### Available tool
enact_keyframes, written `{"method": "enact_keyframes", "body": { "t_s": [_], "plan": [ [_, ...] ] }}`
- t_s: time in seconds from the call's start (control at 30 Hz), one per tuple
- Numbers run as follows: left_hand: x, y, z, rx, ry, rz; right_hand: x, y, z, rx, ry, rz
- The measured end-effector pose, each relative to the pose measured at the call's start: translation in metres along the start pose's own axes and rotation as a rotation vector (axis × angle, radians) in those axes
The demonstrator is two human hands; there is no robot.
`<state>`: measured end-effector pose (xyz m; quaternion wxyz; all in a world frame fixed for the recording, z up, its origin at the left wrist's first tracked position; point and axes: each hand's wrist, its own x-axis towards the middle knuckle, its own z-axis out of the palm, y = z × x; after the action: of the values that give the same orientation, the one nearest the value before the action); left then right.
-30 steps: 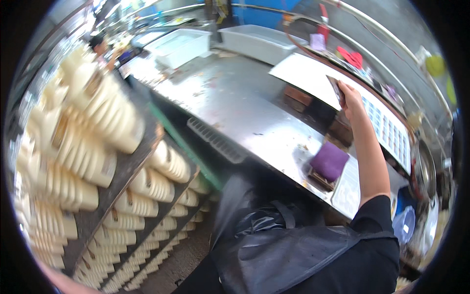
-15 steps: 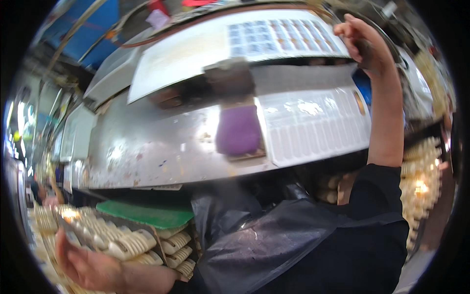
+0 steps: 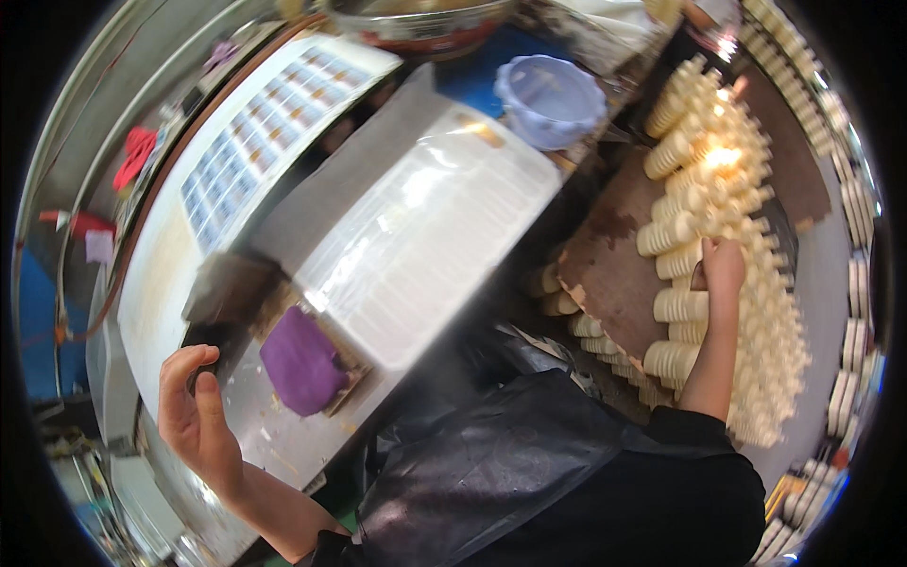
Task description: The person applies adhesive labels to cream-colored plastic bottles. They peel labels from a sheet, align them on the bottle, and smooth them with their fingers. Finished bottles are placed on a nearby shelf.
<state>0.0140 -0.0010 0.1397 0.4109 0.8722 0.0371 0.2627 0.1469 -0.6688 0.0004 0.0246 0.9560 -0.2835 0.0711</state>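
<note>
My right hand [image 3: 724, 266] is closed at the near edge of many cream-coloured ribbed pieces [image 3: 678, 304], which stand in stacked rows on a brown board. A small dark bit shows beside its fingers, but what they grip is hidden. My left hand [image 3: 200, 416] is raised over the metal table [image 3: 274, 439], fingers curved and thumb apart, with nothing clearly held. Nearest to it, a purple cloth-like pad [image 3: 302, 364] lies on a small board. Beside that pad is a white ribbed tray [image 3: 425, 227] under clear film.
A sheet of small printed pictures [image 3: 274, 132] lies on the white board [image 3: 156, 283] along the table's far side. A pale blue scalloped bowl [image 3: 550, 104] and a large metal basin [image 3: 425, 24] stand beyond the tray. The brown board [image 3: 614, 236] lies right of the table.
The view has turned to the right. My right hand has gone from beside the picture sheet to the cream pieces. My left hand has risen from the lower left to over the table.
</note>
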Motion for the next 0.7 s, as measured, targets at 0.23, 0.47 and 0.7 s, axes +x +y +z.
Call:
{"method": "enact_keyframes", "body": {
  "t_s": [0.23, 0.47, 0.7],
  "plan": [
    [0.027, -0.004, 0.061, -0.072, -0.246, 0.015, -0.072, 0.066, 0.034, -0.059, -0.106, 0.213],
    [0.03, -0.004, 0.088, -0.178, -0.359, -0.101, -0.028, 0.056, 0.064, 0.204, 0.158, 0.122],
    [0.027, -0.005, 0.079, -0.238, -0.362, -0.161, 0.083, 0.034, 0.095, 0.198, 0.041, -0.042]
  ]
}}
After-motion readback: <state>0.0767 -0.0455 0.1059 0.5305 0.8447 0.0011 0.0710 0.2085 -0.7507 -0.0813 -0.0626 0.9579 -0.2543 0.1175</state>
